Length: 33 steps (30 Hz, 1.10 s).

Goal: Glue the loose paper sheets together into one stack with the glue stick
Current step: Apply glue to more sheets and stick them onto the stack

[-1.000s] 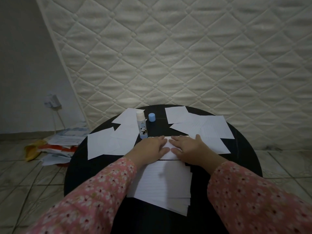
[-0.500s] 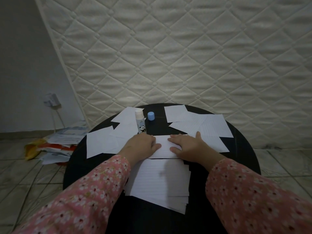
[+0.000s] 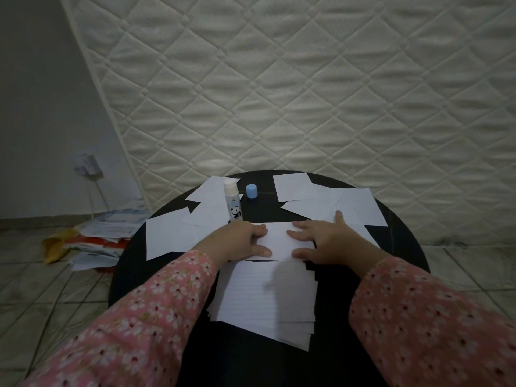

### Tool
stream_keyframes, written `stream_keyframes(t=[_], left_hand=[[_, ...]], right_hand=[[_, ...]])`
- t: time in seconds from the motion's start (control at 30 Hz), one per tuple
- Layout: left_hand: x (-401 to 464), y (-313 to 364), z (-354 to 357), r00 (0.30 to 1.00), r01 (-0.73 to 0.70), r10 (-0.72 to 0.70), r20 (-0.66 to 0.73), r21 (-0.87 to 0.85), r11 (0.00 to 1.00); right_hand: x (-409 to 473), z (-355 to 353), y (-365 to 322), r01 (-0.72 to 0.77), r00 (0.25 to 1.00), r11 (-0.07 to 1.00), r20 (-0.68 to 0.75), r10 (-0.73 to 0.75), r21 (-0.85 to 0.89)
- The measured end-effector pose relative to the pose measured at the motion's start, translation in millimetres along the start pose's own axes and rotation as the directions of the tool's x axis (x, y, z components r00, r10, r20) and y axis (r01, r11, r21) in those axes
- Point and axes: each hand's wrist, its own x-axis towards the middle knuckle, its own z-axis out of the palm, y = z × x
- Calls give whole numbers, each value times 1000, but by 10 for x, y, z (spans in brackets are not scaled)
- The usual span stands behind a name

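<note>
A white sheet [image 3: 277, 239] lies across the far end of a stack of lined paper sheets [image 3: 265, 297] on the round black table [image 3: 402, 247]. My left hand [image 3: 240, 241] presses the sheet's left end with its fingers flat. My right hand [image 3: 326, 238] presses its right end, fingers spread. The uncapped glue stick [image 3: 233, 201], white with a panda picture, stands upright just beyond my left hand. Its blue cap [image 3: 251, 191] stands beside it. Loose sheets lie at the far left [image 3: 170, 236] and far right [image 3: 340, 205] of the table.
A quilted mattress [image 3: 307, 93] leans upright right behind the table. On the tiled floor to the left lies a pile of papers and bags [image 3: 95, 241]. A wall socket with a cord [image 3: 86, 166] sits on the left wall.
My hands have slid apart along the top sheet, the left to the left and the right to the right. More of the sheet shows between them.
</note>
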Motion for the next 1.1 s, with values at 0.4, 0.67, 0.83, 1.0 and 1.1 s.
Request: stream_keyframes(t=[0.4, 0.67, 0.83, 1.0, 1.1], left_hand=[[-57, -236, -29, 976, -27, -4, -218, -137, 990], [-36, -389, 49, 976, -68, 51, -213, -72, 995], [-69, -422, -6, 995, -17, 4, -103, -121, 993], [-89, -360, -93, 998, 49, -52, -18, -146, 988], [-78, -242, -112, 995, 61, -73, -73, -152, 986]], right_hand=[[14, 54, 98, 55, 979, 988, -204, -25, 141], [92, 114, 223, 80, 987, 988, -148, -61, 129], [13, 26, 211, 74, 997, 996, -29, -72, 57], [-15, -72, 143, 40, 998, 997, 42, -43, 62], [-38, -75, 114, 25, 1000, 977, 13, -28, 213]])
